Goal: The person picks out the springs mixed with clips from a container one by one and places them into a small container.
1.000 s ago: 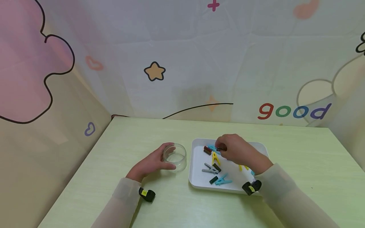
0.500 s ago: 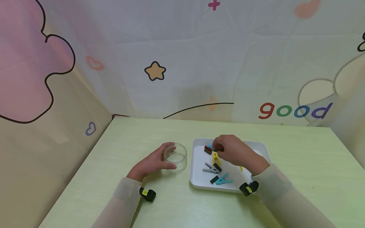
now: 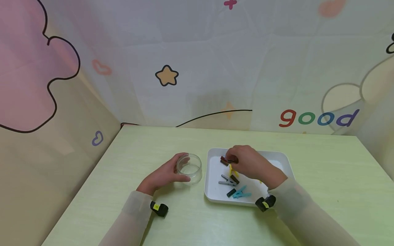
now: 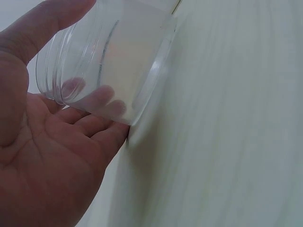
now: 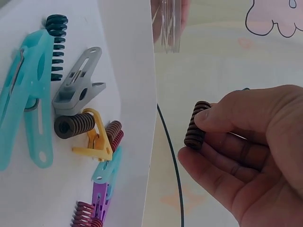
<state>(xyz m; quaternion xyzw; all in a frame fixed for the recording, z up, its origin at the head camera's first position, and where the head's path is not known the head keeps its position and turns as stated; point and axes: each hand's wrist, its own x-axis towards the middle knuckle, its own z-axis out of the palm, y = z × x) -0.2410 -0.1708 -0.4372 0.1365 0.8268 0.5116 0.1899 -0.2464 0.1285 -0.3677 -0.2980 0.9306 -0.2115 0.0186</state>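
My left hand (image 3: 163,176) grips a clear jar (image 3: 193,172) from its left side, thumb on the near side and fingers round the far side. In the left wrist view the jar (image 4: 113,61) looks empty, and its base is close to the tabletop. My right hand (image 3: 253,164) is over the back of a white tray (image 3: 212,189), pinching a brown coil spring (image 5: 196,125) between thumb and fingertips. Below it in the tray lie a yellow clothespin (image 5: 105,150), a grey clothespin (image 3: 227,182) and another brown spring (image 5: 78,124).
The tray also holds a large light blue clothespin (image 5: 40,99), a dark green spring (image 5: 57,26), a purple clothespin (image 5: 99,194) and red springs (image 5: 83,213). A printed cloth backdrop (image 3: 197,85) rises behind the pale wooden table (image 3: 138,147).
My right hand has moved a little to the left over the tray, holding the brown spring. My left hand and the jar have stayed in place.
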